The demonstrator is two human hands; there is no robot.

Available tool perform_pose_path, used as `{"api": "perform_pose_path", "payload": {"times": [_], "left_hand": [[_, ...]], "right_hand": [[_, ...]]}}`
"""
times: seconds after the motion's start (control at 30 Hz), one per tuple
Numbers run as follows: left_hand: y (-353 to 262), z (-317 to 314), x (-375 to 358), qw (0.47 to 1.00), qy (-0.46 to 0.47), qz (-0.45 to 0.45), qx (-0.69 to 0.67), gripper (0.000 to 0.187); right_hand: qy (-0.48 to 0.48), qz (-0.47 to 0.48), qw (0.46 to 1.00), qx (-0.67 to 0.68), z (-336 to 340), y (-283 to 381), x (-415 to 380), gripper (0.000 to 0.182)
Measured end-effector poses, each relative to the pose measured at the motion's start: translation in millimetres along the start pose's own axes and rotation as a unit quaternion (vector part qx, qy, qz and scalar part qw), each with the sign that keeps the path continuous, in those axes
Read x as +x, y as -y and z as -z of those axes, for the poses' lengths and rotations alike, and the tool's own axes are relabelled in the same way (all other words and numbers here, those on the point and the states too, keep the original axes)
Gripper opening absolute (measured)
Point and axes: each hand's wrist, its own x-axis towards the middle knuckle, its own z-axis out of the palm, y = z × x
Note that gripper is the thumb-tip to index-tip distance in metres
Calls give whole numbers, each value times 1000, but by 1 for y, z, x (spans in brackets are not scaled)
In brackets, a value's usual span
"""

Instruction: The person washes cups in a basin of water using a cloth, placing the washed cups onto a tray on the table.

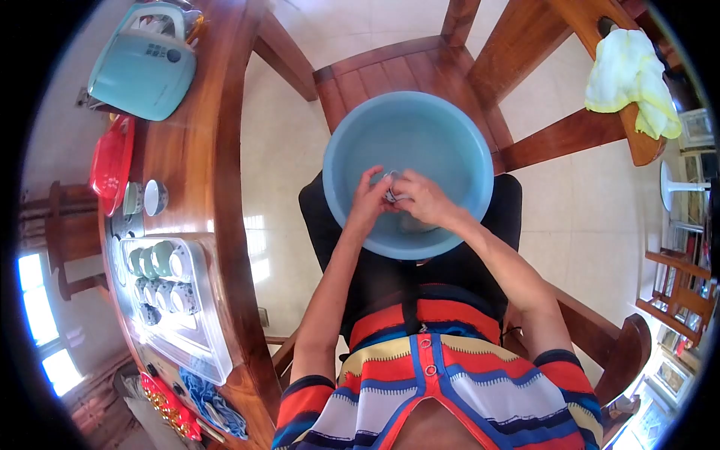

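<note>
A small pale cup, or something like it, sits between both hands low inside the blue basin, close to the near wall. It is mostly covered, so which way its mouth faces and how its long axis runs I cannot tell; only a greyish rim peeks out between the fingers.

The left hand curls around it from one side, and the right hand closes over it from the other, fingertips pinching the rim. Both hands are pressed close together around it.

The basin rests on the person's dark lap and against the wooden chair in front. I'd judge that perch shaky: a hard rub or a shifted knee could tip it and spill onto the tiled floor. A wet cup could also slip from the fingers and knock the basin wall.

Off to the left stands a wooden table with a tray of more cups and a teal kettle. A yellow cloth hangs on a chair to the right.
</note>
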Motion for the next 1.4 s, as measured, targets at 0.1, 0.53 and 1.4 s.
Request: {"api": "perform_pose_path", "payload": {"times": [0.1,0.53,1.4], "left_hand": [[-6,5,-2,998,51,30,-19,40],[-3,2,-1,992,99,68,-26,27],[11,4,-2,999,38,1,31,32]], "right_hand": [[38,25,998,51,8,-9,4,18],[63,-93,970,217,27,-32,3,19],[-192,10,981,35,-20,-2,16,15]]}}
